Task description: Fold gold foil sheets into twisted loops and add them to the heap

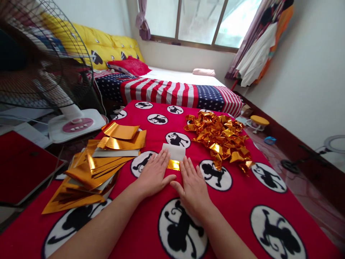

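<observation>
A small sheet of paper (174,151) lies on the red cloth (234,201), its pale side up at the far end and a gold band (173,165) folded over at the near end. My left hand (155,172) rests flat on the sheet's left edge, fingers stretched forward. On the right edge lies my right hand (193,182), also flat with its fingers extended. The two thumbs point toward each other, close together just below the gold band. Neither hand grips anything.
Loose gold sheets (107,162) are stacked untidily at the left. A heap of folded gold pieces (221,136) lies at the right. A fan (75,124) stands beyond the left edge. Behind the cloth is a bed (172,91); a yellow stool (260,120) stands at the right.
</observation>
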{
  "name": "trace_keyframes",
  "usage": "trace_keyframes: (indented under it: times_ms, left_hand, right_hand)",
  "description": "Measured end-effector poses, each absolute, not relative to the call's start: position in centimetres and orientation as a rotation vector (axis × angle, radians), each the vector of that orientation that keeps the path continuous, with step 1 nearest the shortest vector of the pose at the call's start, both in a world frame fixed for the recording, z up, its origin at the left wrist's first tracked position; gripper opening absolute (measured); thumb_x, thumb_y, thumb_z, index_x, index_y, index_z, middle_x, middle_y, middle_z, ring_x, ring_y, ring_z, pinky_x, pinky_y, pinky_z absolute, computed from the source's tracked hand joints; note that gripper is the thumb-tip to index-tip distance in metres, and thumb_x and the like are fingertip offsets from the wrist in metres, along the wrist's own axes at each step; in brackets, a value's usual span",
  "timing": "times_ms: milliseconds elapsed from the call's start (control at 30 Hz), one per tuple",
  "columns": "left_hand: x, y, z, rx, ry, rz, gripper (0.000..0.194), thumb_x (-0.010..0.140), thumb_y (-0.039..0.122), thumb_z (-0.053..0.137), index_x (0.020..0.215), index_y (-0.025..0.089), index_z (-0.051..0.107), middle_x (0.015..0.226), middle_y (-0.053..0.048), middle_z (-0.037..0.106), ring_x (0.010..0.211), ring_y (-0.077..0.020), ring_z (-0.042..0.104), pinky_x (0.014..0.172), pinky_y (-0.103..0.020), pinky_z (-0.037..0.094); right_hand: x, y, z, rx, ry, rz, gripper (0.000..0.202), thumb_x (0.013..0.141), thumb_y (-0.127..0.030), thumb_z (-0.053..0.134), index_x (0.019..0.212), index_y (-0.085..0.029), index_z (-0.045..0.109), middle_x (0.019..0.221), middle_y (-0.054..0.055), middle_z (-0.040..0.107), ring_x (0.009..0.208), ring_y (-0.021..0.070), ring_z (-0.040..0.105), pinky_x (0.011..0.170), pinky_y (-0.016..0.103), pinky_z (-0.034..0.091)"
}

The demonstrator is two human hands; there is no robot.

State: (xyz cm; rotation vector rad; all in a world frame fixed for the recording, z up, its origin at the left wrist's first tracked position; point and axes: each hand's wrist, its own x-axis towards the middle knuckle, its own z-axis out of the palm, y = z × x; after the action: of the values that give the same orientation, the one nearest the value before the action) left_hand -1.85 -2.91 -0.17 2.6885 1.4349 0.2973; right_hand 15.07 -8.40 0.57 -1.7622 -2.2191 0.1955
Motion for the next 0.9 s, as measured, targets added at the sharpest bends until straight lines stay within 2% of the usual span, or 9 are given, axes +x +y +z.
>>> trace_keyframes:
  times_ms: [100, 200, 333, 400, 533, 667, 767, 900]
  left_hand:
    - [-1.9, -2.8, 0.0, 2.612, 1.432, 0.411, 0.081, 0.087, 0.058, 0.046, 0.147, 0.007, 0.03, 0.156, -0.02, 0.021, 0.145, -0.0292, 0.019, 0.117, -0.048, 0.019]
    - [-1.9, -2.5, 0.1, 2.5, 1.416, 0.563, 0.084, 0.084, 0.055, 0.054, 0.149, 0.009, 0.027, 0.157, -0.02, 0.016, 0.145, -0.0306, 0.021, 0.116, -0.047, 0.022]
    - [-2.1, -2.1, 0.2, 2.366, 1.359, 0.732, 0.08, 0.083, 0.047, 0.059, 0.149, 0.015, 0.028, 0.156, -0.018, 0.023, 0.142, -0.03, 0.029, 0.114, -0.047, 0.027]
    - [-2.2, -1.9, 0.1, 2.295, 1.344, 0.809, 0.077, 0.083, 0.042, 0.06, 0.149, 0.015, 0.029, 0.155, -0.018, 0.027, 0.141, -0.0291, 0.032, 0.114, -0.045, 0.029]
    - [-2.3, -1.6, 0.1, 2.178, 1.308, 0.943, 0.07, 0.081, 0.026, 0.062, 0.145, 0.018, 0.036, 0.151, -0.015, 0.036, 0.137, -0.0272, 0.037, 0.113, -0.043, 0.032]
    - [-2.4, -1.2, -0.1, 2.056, 1.262, 1.102, 0.066, 0.075, 0.013, 0.063, 0.139, 0.021, 0.046, 0.14, -0.011, 0.047, 0.126, -0.0252, 0.048, 0.109, -0.041, 0.038]
    - [-2.5, -0.8, -0.4, 1.915, 1.239, 1.191, 0.065, 0.074, 0.011, 0.063, 0.136, 0.023, 0.05, 0.132, -0.009, 0.053, 0.101, -0.0199, 0.062, 0.095, -0.036, 0.049]
    - [-2.5, -0.5, -0.7, 1.646, 1.113, 1.21, 0.067, 0.075, 0.016, 0.063, 0.14, 0.023, 0.045, 0.129, -0.01, 0.055, 0.077, -0.0127, 0.064, 0.075, -0.028, 0.054]
  right_hand:
    - [16.1, -8.3, 0.1, -1.759, -2.071, 0.153, 0.058, 0.094, -0.045, 0.044, 0.141, -0.01, 0.045, 0.151, 0.016, 0.034, 0.14, 0.0303, 0.032, 0.114, 0.052, 0.025]
    - [16.5, -7.7, -0.5, -1.676, -1.845, 0.153, 0.048, 0.094, -0.033, 0.044, 0.136, -0.012, 0.05, 0.141, 0.016, 0.05, 0.131, 0.0277, 0.046, 0.109, 0.046, 0.036]
    - [16.6, -6.5, -0.5, -1.585, -1.626, 0.232, 0.053, 0.087, -0.03, 0.055, 0.137, -0.014, 0.046, 0.13, 0.015, 0.059, 0.114, 0.0264, 0.058, 0.1, 0.043, 0.045]
    - [16.6, -5.9, -0.2, -1.579, -1.536, 0.35, 0.056, 0.085, -0.03, 0.057, 0.137, -0.014, 0.045, 0.121, 0.014, 0.062, 0.1, 0.0239, 0.063, 0.091, 0.04, 0.049]
    - [16.5, -4.8, 0.5, -1.595, -1.422, 0.579, 0.06, 0.082, -0.031, 0.06, 0.135, -0.012, 0.043, 0.101, 0.01, 0.068, 0.073, 0.0185, 0.064, 0.072, 0.035, 0.053]
    - [16.4, -4.9, 0.1, -1.561, -1.383, 0.635, 0.055, 0.08, -0.029, 0.061, 0.131, -0.013, 0.047, 0.087, 0.005, 0.068, 0.067, 0.0172, 0.063, 0.07, 0.033, 0.052]
    - [16.3, -5.4, -0.5, -1.527, -1.352, 0.602, 0.053, 0.079, -0.029, 0.062, 0.129, -0.016, 0.049, 0.099, 0.008, 0.067, 0.071, 0.0169, 0.063, 0.072, 0.033, 0.052]
    - [16.3, -5.5, -0.8, -1.52, -1.302, 0.512, 0.059, 0.077, -0.035, 0.067, 0.13, -0.019, 0.049, 0.122, 0.013, 0.06, 0.09, 0.0211, 0.063, 0.078, 0.036, 0.052]
